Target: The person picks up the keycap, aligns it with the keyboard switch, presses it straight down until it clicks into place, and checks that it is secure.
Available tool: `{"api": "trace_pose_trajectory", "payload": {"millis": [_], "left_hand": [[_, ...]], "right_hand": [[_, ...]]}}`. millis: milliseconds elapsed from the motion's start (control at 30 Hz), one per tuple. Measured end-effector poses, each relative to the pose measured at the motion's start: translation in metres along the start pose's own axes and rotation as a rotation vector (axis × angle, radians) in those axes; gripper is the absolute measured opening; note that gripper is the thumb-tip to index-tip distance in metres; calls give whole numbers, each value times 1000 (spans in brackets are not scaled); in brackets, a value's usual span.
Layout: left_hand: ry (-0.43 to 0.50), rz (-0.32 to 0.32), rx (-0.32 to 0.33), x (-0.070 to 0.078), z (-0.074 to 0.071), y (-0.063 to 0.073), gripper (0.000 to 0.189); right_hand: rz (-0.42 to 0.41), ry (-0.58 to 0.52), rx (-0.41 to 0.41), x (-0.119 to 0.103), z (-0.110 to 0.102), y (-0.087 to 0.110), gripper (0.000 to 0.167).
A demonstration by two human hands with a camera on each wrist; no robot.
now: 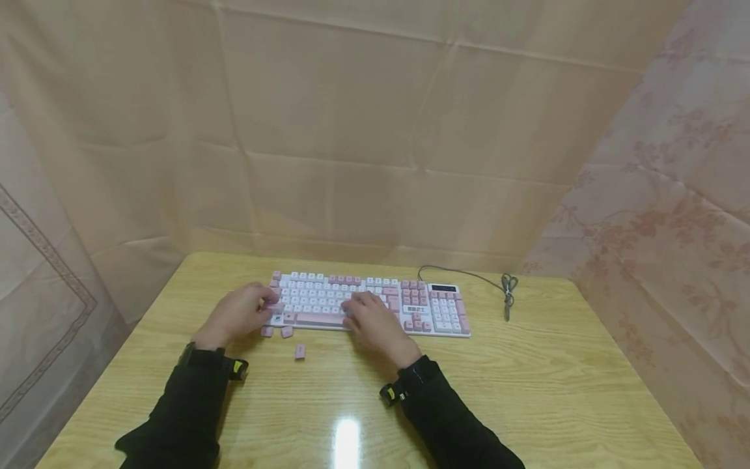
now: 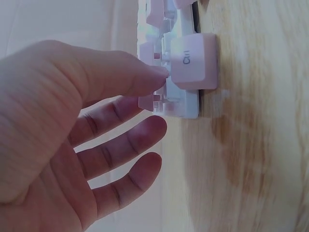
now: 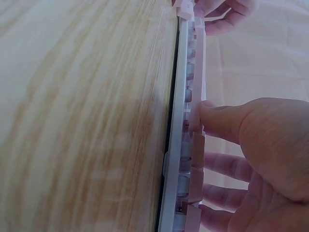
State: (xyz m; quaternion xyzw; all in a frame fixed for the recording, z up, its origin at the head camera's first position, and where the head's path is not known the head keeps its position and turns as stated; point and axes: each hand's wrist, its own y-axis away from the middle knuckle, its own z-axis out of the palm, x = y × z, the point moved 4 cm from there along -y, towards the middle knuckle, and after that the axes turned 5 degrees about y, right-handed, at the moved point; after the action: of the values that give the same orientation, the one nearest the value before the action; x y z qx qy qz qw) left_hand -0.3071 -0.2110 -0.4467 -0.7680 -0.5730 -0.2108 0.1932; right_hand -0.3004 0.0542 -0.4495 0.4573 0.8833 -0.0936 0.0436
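A pink-and-white keyboard (image 1: pixel 319 301) lies near the table's far edge. At its left end my left hand (image 1: pixel 239 315) pinches a long pink keycap (image 2: pixel 147 102) between thumb and index finger; pegs show under the cap, and the other fingers are spread loosely. My right hand (image 1: pixel 376 326) rests on the keyboard, its thumb touching the pink space bar (image 3: pixel 197 82) and its fingers relaxed over the keys. Just in front of the keyboard's left part lie a loose Ctrl keycap (image 2: pixel 193 62), another small pink keycap (image 1: pixel 286 331) and a larger pink keycap (image 1: pixel 300 352).
A grey cable (image 1: pixel 463 269) runs from the keyboard's back to a tied bundle (image 1: pixel 508 293) at the right. The wooden table (image 1: pixel 556 378) meets a beige cloth (image 1: pixel 351 163) at the back. Patterned cloths hang on both sides.
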Motion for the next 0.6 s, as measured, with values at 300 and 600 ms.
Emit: {"api": "trace_pose_trajectory", "payload": {"millis": [300, 600], "left_hand": [[23, 12, 19, 1, -4, 2, 20], [39, -121, 83, 1, -11, 6, 38]], "right_hand": [[18, 7, -17, 0, 1, -1, 36], [14, 3, -8, 0, -1, 0, 35]]}}
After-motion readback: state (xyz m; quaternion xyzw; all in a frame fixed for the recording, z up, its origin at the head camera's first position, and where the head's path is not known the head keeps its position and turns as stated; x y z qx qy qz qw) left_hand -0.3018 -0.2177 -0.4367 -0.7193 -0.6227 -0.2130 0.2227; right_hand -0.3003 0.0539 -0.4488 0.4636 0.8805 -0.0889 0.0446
